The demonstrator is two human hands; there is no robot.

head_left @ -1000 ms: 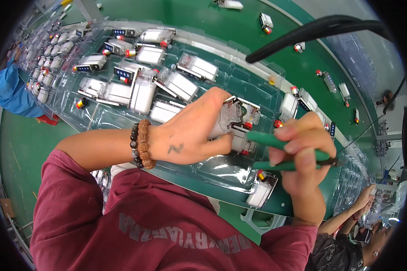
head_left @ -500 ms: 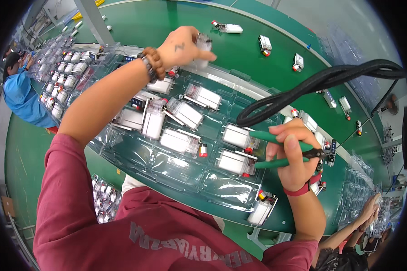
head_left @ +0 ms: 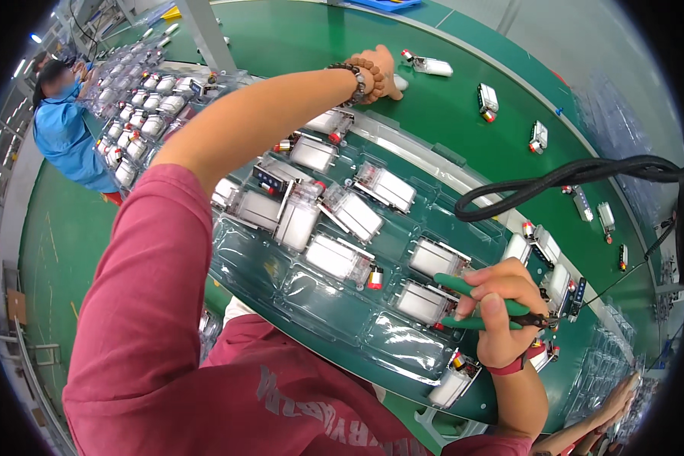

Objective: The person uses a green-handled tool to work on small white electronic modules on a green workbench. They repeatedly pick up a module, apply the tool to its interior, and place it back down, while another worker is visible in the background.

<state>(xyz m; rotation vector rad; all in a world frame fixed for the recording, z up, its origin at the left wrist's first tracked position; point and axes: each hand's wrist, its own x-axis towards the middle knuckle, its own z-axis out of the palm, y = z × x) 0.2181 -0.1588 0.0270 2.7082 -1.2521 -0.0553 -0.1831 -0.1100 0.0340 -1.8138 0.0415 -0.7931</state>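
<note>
The left hand (head_left: 378, 70) stretches out over the green conveyor belt (head_left: 296, 34), fingers closing on a small white battery pack (head_left: 400, 82) — a pick-up, by the look of it. The right hand (head_left: 498, 315) stays back, clenched around green-handled cutters (head_left: 485, 304), just above a clear plastic tray (head_left: 334, 311) of similar packs. Next the pack wants lifting back toward the cutters. More packs dot the belt beyond the grip; another worker in blue (head_left: 68, 129) stands far off left.

Green belt (head_left: 304, 38) with clear trays (head_left: 334, 304)
</note>
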